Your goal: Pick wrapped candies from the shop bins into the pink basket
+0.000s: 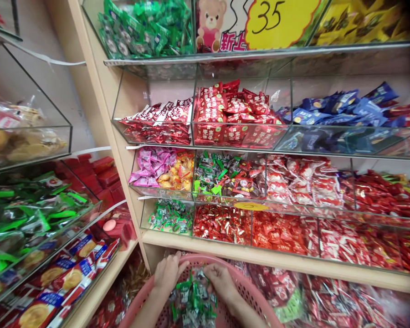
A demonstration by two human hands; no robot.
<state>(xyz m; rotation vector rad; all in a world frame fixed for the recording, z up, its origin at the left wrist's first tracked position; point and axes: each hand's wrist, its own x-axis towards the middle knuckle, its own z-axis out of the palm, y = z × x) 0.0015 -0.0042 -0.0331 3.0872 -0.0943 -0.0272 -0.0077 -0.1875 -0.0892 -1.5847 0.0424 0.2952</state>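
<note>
A pink plastic basket (251,291) with a perforated wall is at the bottom centre, below the lowest display row. Inside it lies a heap of green-and-clear wrapped candies (194,298). My left hand (167,273) is at the basket's far left rim, fingers bent over the edge and thumb on the inner side. Over the right part of the heap, my right hand (220,280) has its fingers curled together at the wrappers, closed on candy there. Its fingertips are partly hidden among the shiny wrapping.
Clear bins of red snack packets (222,111), blue packets (341,107) and green wrapped candies (172,216) fill the shelves ahead. A wooden shelf edge (280,255) runs just beyond the basket. Bagged candies (276,287) lie beneath. More bins with biscuits (64,278) stand at left.
</note>
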